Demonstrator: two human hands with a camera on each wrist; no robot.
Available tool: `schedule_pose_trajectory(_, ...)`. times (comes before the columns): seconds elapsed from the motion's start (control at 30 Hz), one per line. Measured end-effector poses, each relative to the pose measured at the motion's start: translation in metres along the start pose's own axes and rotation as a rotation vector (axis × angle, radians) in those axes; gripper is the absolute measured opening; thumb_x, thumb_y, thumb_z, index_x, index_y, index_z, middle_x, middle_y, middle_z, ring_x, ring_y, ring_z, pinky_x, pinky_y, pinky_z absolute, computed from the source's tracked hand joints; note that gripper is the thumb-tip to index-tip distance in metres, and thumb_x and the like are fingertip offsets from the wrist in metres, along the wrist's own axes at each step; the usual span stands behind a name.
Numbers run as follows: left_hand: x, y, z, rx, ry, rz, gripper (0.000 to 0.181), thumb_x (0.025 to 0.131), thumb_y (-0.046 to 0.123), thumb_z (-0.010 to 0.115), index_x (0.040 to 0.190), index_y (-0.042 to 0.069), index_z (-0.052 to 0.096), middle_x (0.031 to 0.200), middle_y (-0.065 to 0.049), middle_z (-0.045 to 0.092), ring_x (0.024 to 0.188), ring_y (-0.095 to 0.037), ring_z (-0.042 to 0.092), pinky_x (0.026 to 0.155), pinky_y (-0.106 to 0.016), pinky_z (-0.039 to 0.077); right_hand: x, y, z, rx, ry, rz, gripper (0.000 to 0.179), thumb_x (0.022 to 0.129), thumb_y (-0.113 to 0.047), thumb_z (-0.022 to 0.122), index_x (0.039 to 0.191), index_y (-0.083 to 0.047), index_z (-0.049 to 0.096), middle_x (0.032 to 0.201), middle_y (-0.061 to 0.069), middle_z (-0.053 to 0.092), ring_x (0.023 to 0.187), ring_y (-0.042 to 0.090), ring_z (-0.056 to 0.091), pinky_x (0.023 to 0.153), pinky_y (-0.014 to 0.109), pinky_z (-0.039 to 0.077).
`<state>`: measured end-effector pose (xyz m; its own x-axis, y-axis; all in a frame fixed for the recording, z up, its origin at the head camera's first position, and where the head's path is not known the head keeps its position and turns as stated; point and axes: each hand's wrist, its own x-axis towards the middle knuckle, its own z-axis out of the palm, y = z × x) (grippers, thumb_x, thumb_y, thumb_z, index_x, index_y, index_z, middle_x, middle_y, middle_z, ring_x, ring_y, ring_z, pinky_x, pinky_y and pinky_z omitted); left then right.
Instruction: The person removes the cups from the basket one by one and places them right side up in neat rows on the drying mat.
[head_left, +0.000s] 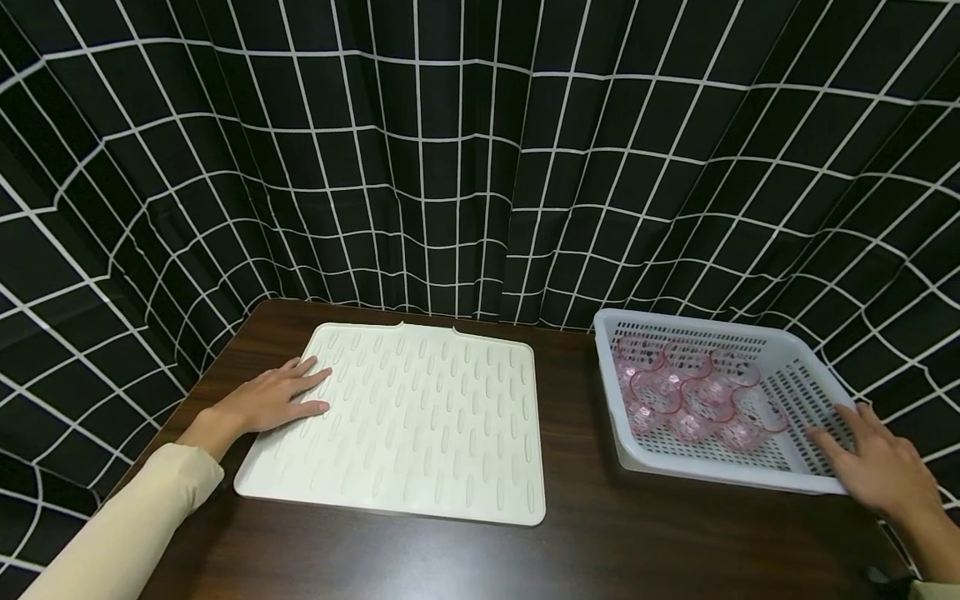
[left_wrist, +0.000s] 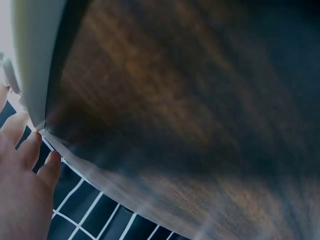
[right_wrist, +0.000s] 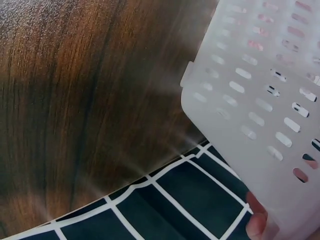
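In the head view, my left hand (head_left: 273,398) rests with its fingers spread on the left edge of a white rectangular mat (head_left: 420,433) with raised oval ridges. The left wrist view shows those fingers by the mat's edge. On the right, my right hand (head_left: 885,467) rests over the right end of a pale perforated plastic basket (head_left: 630,454), its fingers reaching over the rim. Through the holes in the right wrist view, some skin shows behind the basket's wall. Several clear pink scalloped-rim cups or bowls (head_left: 690,425) stand grouped inside the basket's left part.
The mat and basket stand apart on a dark brown wooden table (head_left: 577,533). A black curtain (head_left: 450,167) with a white grid hangs behind the table and along both sides.
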<state>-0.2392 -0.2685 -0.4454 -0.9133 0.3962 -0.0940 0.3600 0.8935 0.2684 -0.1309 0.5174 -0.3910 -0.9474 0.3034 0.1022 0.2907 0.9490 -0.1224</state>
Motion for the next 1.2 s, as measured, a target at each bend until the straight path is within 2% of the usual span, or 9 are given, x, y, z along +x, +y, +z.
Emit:
schedule_pose_trajectory(0.3,0.003,0.001,-0.001,0.014,-0.014,0.032,0.078,0.095,0.064,0.051,0.152,0.013,0.042,0.159,-0.024,0.028,0.144,-0.051,0.022,0.109,-0.071,0.022,0.000,0.003,-0.003,-0.029,-0.004,-0.007,0.083,0.101,-0.054,0.035,0.149,0.011,0.017,0.154,0.040,0.003,0.119,0.073,0.026,0.095,0.078,0.027)
schedule_pose_trajectory(0.47,0.004,0.003,-0.005,0.013,-0.028,0.056,0.079,0.094,0.062,0.055,0.151,0.010,0.043,0.156,-0.025,0.033,0.143,-0.053,0.023,0.106,-0.072,0.024,-0.002,0.003,-0.005,-0.042,-0.009,-0.040,0.082,0.101,-0.051,0.039,0.149,0.011,0.016,0.153,0.042,0.005,0.119,0.072,0.027,0.092,0.078,0.030)
schedule_pose_trajectory(0.7,0.002,0.002,-0.006,-0.026,-0.072,0.028,0.087,0.089,0.064,0.059,0.152,0.008,0.039,0.156,-0.028,0.031,0.143,-0.053,0.020,0.105,-0.075,0.022,-0.003,-0.004,-0.005,-0.049,-0.028,-0.054,0.081,0.101,-0.049,0.039,0.147,0.015,0.021,0.150,0.044,0.010,0.120,0.071,0.027,0.095,0.076,0.029)
schedule_pose_trajectory(0.97,0.004,0.001,0.000,-0.037,-0.043,0.045,0.086,0.090,0.064,0.058,0.152,0.007,0.039,0.157,-0.027,0.029,0.144,-0.053,0.019,0.106,-0.074,0.023,-0.007,-0.008,-0.009,-0.074,-0.032,-0.083,0.080,0.102,-0.049,0.040,0.145,0.016,0.023,0.149,0.045,0.013,0.115,0.072,0.032,0.086,0.076,0.035)
schedule_pose_trajectory(1.2,0.002,0.004,-0.003,-0.026,-0.037,0.048,0.086,0.089,0.061,0.061,0.151,0.005,0.041,0.155,-0.030,0.031,0.142,-0.054,0.022,0.103,-0.075,0.025,-0.008,-0.022,-0.007,-0.071,-0.034,-0.112,0.079,0.101,-0.049,0.040,0.143,0.017,0.026,0.147,0.046,0.017,0.113,0.073,0.035,0.084,0.074,0.037)
